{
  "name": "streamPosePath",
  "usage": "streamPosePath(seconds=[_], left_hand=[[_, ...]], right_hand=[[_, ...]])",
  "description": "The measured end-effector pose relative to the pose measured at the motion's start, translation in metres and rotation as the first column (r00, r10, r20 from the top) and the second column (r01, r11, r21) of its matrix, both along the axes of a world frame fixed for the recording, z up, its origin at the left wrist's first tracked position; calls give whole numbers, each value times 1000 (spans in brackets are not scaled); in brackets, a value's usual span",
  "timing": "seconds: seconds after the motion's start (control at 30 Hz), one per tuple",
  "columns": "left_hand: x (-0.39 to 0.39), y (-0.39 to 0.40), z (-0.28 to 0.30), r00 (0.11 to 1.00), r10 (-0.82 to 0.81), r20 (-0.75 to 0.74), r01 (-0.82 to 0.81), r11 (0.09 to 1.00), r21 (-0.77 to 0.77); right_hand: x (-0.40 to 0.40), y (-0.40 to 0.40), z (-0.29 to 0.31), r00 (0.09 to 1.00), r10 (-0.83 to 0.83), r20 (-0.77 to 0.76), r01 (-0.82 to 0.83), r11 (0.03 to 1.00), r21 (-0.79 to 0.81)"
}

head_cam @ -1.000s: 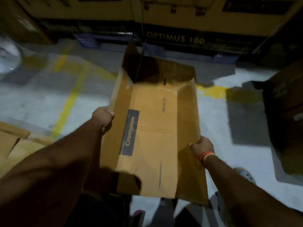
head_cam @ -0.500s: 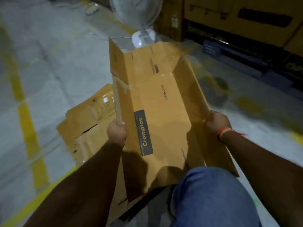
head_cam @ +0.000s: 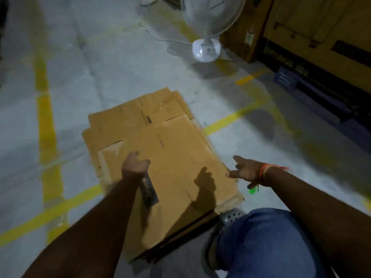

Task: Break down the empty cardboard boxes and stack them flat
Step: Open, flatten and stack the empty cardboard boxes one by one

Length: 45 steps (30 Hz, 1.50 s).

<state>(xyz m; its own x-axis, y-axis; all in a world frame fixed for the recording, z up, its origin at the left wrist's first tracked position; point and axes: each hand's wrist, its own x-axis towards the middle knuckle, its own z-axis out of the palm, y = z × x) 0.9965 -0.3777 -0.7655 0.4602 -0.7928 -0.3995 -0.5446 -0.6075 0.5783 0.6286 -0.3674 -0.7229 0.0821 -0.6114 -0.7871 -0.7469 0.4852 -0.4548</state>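
A flattened brown cardboard box (head_cam: 176, 153) with a dark label lies on top of a stack of flat cardboard (head_cam: 128, 115) on the concrete floor. My left hand (head_cam: 134, 166) hovers over the left part of the top box, fingers loosely curled and holding nothing. My right hand (head_cam: 247, 170), with an orange thread on the wrist, is spread open just past the box's right edge, apart from the cardboard. Its shadow falls on the box. My left forearm hides part of the label.
A white pedestal fan (head_cam: 206, 27) stands at the back with its cord on the floor. Large printed cartons (head_cam: 321, 33) line the right side. Yellow floor lines (head_cam: 46, 121) run around the stack. My bent knee in jeans (head_cam: 267, 241) and a grey shoe (head_cam: 230, 216) are at the stack's near corner.
Both hands have let go of the Crompton box, which went from held and half-folded to lying flat on the stack. The view has tilted down toward the floor.
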Motion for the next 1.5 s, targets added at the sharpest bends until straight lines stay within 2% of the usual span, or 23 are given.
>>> streamPosePath(seconds=[0.1,0.17,0.27,0.4,0.5,0.6,0.67,0.73,0.8,0.83,0.9,0.97,1.07,1.17,1.3,1.4,1.5], left_hand=[[-66,-10,13,942,-293,-161,289,956,-49],[-122,-16,30,836,-525,-161,517,851,-90],[-219,-12,67,685,-700,-204,661,714,-231],[-349,38,124,453,-841,-296,751,539,-380],[-429,102,164,232,-876,-422,799,419,-430],[-484,167,181,98,-837,-539,816,378,-438],[-504,205,172,72,-791,-608,830,385,-403],[-512,233,152,105,-715,-691,853,422,-307],[-517,244,134,151,-702,-696,879,418,-231],[-520,242,129,159,-719,-676,887,404,-222],[-527,234,126,159,-742,-651,886,399,-238],[-531,223,126,172,-755,-632,877,410,-251],[-534,210,121,207,-778,-593,876,418,-242],[-545,214,111,196,-795,-574,891,389,-234],[-580,249,92,115,-803,-585,934,287,-210],[-619,294,77,65,-798,-600,953,228,-201],[-662,348,58,-36,-817,-575,974,101,-204]], right_hand=[[-41,30,8,922,-359,146,380,911,-161],[-73,67,12,862,-479,169,507,822,-260],[-125,139,23,793,-589,156,606,734,-307],[-196,250,53,640,-753,154,741,552,-383],[-237,330,81,475,-855,209,819,342,-460],[-264,397,98,279,-911,303,873,109,-476],[-273,432,98,157,-927,340,892,-15,-452],[-280,455,92,25,-936,350,915,-119,-386],[-290,465,87,-115,-918,379,921,-241,-305],[-294,465,86,-153,-901,405,912,-287,-293],[-302,463,79,-151,-893,423,906,-296,-302],[-305,463,71,-102,-912,397,910,-246,-333],[-308,466,64,-97,-922,375,923,-224,-314],[-317,473,61,-117,-917,382,911,-252,-327],[-336,506,52,-243,-892,381,883,-366,-294],[-365,553,35,-351,-892,284,852,-430,-298],[-396,599,18,-434,-884,174,814,-468,-344]])
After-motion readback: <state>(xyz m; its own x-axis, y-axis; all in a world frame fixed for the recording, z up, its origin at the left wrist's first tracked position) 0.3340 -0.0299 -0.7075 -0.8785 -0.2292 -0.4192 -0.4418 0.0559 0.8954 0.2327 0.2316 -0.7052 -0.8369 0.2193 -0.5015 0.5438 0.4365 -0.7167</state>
